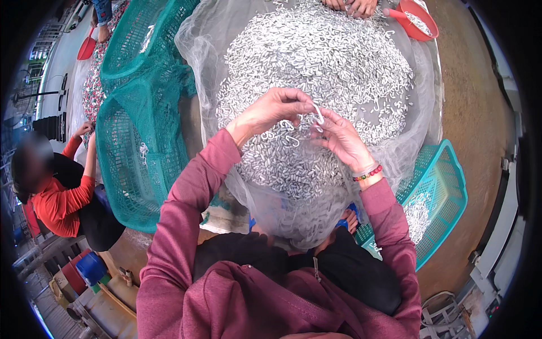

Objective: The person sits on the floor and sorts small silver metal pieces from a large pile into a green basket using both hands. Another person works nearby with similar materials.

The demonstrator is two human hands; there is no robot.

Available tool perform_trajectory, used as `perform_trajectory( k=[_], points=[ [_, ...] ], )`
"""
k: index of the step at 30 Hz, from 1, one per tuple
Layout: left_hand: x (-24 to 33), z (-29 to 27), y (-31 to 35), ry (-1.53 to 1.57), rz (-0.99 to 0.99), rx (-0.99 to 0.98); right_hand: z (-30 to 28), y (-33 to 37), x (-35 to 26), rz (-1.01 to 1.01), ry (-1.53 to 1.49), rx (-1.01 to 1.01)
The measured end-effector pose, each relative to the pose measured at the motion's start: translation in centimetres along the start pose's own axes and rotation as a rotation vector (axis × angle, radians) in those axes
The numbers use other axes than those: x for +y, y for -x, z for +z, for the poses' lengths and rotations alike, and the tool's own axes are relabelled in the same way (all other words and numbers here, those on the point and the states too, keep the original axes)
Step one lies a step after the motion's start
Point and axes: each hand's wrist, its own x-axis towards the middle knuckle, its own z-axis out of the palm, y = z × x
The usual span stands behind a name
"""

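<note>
Head view, left hand (275, 108): its grip is pinching a white curved link (318, 114) at the frame's centre.
Right hand (344, 138): its fingertips are meeting the same link; blur is hiding whether this grip is clenching, so I cannot tell.
Loose-link heap (316, 62): spreading across netting (195, 42), upper centre.
Green basket (458, 181): holding a white tangle (418, 217), lower right.
Step in hand: the hands are apparently working the link, perhaps joining it.
Next move: probably calling for steadying the left pinch while the right fingers are fitting the end.
</note>
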Motion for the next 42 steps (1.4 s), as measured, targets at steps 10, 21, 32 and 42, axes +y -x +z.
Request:
perform_trajectory(
  k=[10, 21, 32, 42],
  points=[
    [-2.1, -2.9, 0.8, 0.483, 0.065, -0.052, 0.6, 1.7, -0.7, -0.424, 1.260, 0.248],
    [-5.7, -2.3, 1.2, -1.312, 0.190, 0.162, 0.7, 1.7, -0.7, -0.511, 1.259, 0.222],
    [-0.9, 1.3, 1.9, 0.372, 0.016, -0.003, 1.7, 2.6, -2.1, -0.266, 0.311, 0.114],
    [-5.7, 1.7, -6.5, -1.360, 0.356, -0.096, -5.7, 1.9, -3.5, -0.235, 0.128, 0.272]
  ],
)
